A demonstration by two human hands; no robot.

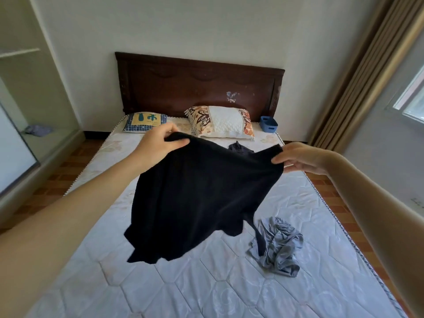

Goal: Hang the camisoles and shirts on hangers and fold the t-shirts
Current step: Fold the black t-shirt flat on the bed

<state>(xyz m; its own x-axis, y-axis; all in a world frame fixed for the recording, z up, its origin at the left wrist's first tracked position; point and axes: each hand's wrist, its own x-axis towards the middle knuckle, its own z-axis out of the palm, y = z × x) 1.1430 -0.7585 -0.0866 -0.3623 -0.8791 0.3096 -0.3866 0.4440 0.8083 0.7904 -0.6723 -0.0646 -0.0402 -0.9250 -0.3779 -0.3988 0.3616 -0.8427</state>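
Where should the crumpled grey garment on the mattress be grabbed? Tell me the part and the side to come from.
Take the grey garment at its raised top folds, reaching down from above with the right hand, which is on its side of the mattress. It lies bunched in a heap with no clear hem or collar showing, so a pinch on the high ridges lifts it best. Both hands now hold the black garment.
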